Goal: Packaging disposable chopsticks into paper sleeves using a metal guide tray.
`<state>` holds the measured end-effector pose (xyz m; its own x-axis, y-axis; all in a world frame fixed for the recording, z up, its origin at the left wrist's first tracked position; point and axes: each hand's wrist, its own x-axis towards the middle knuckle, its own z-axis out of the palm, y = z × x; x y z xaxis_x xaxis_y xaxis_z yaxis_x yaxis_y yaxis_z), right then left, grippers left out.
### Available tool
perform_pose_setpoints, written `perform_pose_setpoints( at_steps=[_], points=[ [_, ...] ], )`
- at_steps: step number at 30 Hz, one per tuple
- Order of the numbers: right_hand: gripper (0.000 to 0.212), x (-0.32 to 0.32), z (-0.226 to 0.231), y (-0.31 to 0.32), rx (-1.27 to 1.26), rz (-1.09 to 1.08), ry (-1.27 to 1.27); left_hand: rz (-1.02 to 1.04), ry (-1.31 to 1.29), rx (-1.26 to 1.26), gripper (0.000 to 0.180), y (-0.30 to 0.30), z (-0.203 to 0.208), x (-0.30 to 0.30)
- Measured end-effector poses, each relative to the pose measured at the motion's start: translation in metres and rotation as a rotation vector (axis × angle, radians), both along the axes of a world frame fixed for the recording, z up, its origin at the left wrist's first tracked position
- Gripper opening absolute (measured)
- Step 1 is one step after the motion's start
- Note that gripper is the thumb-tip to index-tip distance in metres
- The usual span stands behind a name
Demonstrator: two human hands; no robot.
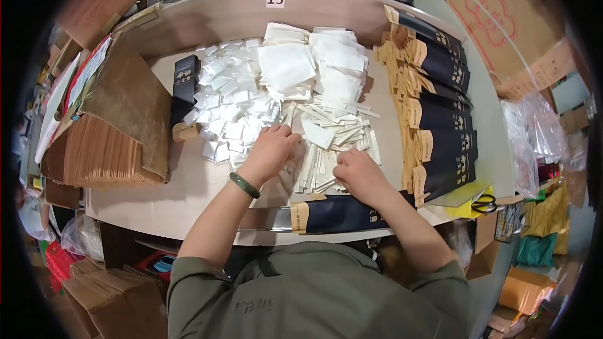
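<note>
My left hand [276, 150], with a green bangle [244, 185] at its wrist, bends its fingers down between small clear-and-white packets [235, 132] and a heap of thin white paper-wrapped strips [339, 130]. What its fingertips hold, if anything, is hidden. Over the right side of the strips, my right hand [359, 176] has its fingers curled and pressed together; I cannot make out anything in them. A white folded sheet [317, 133] lies on the strips between both hands. Close to my body, a dark blue and tan paper sleeve [339, 213] lies along the table edge.
White napkin stacks [286, 63] stand behind the strips. Dark blue and tan sleeves [443, 113] line the right side. At left are a cardboard box [122, 113] of tan paper pieces and a black box [184, 85]. Black scissors [483, 203] lie on yellow material at right.
</note>
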<state>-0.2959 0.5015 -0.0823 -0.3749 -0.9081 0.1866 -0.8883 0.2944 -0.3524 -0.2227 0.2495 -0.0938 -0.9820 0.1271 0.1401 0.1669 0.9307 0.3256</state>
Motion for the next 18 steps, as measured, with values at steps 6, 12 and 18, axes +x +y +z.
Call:
perform_pose_setpoints(
  at_steps=[6, 12, 18],
  points=[
    [0.011, -0.013, 0.033, -0.029, -0.006, -0.585, -0.836, 0.141, 0.131, 0.204, 0.019, -0.004, 0.014, 0.011],
    [0.013, -0.022, -0.019, -0.079, 0.046, -0.506, -0.077, 0.216, -0.047, 0.291, 0.017, 0.007, 0.024, 0.123],
    [0.011, 0.007, 0.025, -0.09, -0.025, -0.357, 0.052, 0.439, 0.251, 0.306, 0.026, 0.031, 0.0, 0.17]
  ],
)
